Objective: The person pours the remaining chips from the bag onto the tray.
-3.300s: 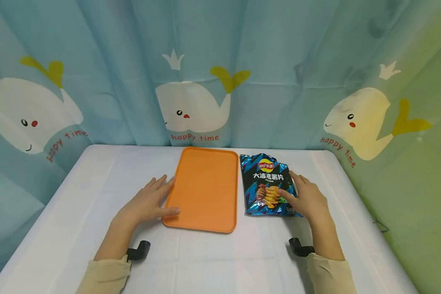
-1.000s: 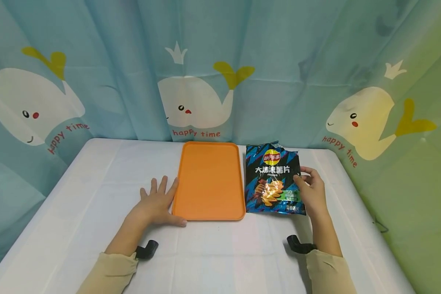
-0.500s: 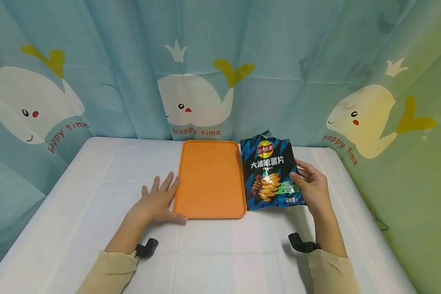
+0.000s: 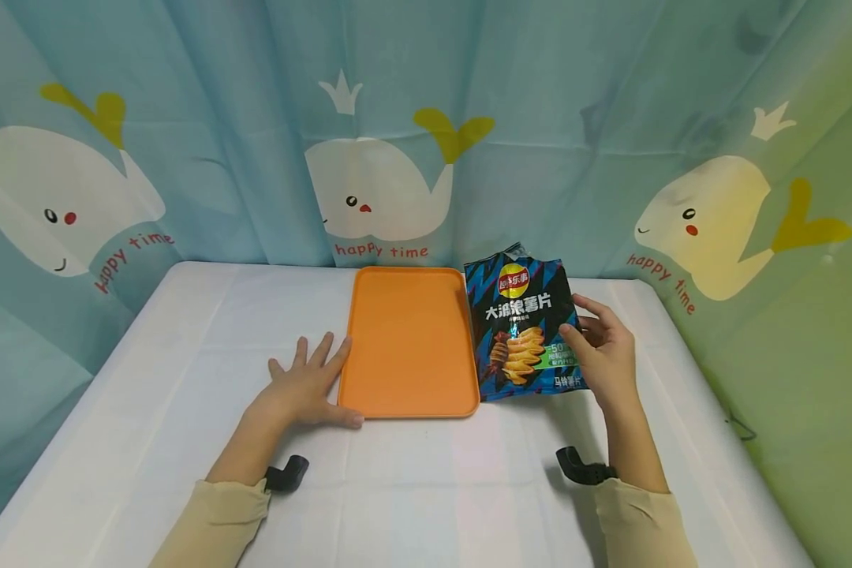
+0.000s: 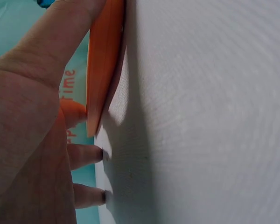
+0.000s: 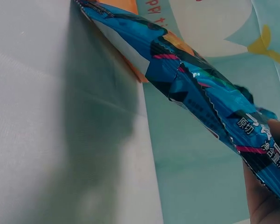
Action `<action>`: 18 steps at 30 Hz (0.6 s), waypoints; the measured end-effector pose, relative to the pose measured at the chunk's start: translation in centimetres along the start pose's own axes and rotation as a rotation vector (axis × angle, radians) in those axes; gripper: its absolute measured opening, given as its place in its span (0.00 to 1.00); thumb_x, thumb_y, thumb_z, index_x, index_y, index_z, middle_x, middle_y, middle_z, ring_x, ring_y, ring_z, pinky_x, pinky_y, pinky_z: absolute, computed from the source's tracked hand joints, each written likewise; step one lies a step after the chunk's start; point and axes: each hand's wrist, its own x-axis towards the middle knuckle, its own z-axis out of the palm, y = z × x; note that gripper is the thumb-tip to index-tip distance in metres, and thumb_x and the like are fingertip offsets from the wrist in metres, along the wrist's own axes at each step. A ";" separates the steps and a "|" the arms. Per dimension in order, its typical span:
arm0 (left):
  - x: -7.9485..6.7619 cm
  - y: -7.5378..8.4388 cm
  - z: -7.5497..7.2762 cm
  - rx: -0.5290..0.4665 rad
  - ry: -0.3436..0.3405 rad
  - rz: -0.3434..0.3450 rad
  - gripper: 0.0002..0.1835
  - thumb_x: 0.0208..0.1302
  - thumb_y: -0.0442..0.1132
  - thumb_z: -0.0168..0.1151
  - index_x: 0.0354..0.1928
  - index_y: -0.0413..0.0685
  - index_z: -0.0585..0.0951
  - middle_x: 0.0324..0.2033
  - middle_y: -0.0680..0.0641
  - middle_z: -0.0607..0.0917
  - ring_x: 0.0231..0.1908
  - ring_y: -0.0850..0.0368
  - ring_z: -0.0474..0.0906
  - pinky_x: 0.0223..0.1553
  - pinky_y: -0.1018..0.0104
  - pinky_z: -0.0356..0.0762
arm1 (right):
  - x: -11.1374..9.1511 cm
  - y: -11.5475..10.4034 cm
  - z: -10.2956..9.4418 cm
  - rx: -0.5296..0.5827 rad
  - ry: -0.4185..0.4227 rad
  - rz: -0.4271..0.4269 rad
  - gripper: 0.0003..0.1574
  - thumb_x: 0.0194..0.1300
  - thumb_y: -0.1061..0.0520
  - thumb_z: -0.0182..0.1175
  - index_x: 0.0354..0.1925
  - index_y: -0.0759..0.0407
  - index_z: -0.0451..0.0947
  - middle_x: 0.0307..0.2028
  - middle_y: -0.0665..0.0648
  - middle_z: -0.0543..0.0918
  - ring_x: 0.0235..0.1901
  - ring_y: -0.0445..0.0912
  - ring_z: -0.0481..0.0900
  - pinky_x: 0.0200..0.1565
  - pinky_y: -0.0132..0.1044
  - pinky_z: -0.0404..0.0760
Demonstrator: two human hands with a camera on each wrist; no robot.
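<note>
Head view, nearest zone: both forearms in beige sleeves (image 4: 216, 521) extend over the white table (image 4: 149, 379), each wrist carrying a black camera mount (image 4: 287, 473).

Left hand (image 4: 305, 390): laid flat on the cloth, fingers straight and spread, holding nothing. The thumb runs along the near left corner of the orange tray (image 4: 408, 347) and the index finger lies against its left rim. The left wrist view confirms this contact: the fingers (image 5: 86, 154) press the cloth while the tray edge (image 5: 102, 70) sits against the hand. Judged function: the flat hand braces the tray so it does not slide.

Right hand (image 4: 603, 359): grips the right edge of the chip bag (image 4: 525, 327), thumb on the printed face, remaining fingers curled behind. The bag stands tilted up, printed face toward the camera. Its lower left corner sits at the tray's near right corner; whether it touches the tray cannot be told. The right wrist view shows the bag (image 6: 200, 79) slanting clear of the cloth, with shadow beneath it, so the hand bears most of its weight. An edge grip keeps the inflated body uncrushed.

Middle zone: the tray lies flat, lengthwise away from the person, with nothing on it.

Far zone: a blue curtain (image 4: 255, 118) printed with white whales hangs behind the table.
</note>
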 end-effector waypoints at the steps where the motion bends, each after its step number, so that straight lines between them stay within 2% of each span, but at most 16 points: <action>1: 0.0 0.0 0.0 0.000 0.000 0.001 0.72 0.39 0.78 0.69 0.80 0.51 0.46 0.78 0.34 0.45 0.73 0.20 0.34 0.55 0.11 0.37 | 0.0 -0.2 0.0 0.007 0.007 -0.005 0.31 0.69 0.55 0.64 0.68 0.43 0.73 0.47 0.61 0.86 0.38 0.38 0.82 0.41 0.22 0.80; 8: 0.0 0.0 -0.1 0.001 0.000 0.000 0.73 0.40 0.78 0.69 0.80 0.50 0.44 0.78 0.34 0.45 0.73 0.21 0.35 0.55 0.11 0.37 | -0.3 -1.3 -0.1 0.023 0.034 -0.076 0.30 0.67 0.56 0.65 0.66 0.44 0.74 0.46 0.61 0.86 0.38 0.38 0.83 0.41 0.22 0.80; 18: 0.0 -0.2 -0.2 0.010 -0.001 0.000 0.71 0.41 0.78 0.68 0.80 0.50 0.48 0.78 0.35 0.46 0.74 0.22 0.35 0.57 0.13 0.37 | -0.7 -2.4 0.0 0.026 0.058 -0.179 0.28 0.66 0.61 0.66 0.63 0.50 0.77 0.46 0.64 0.86 0.37 0.32 0.83 0.40 0.21 0.80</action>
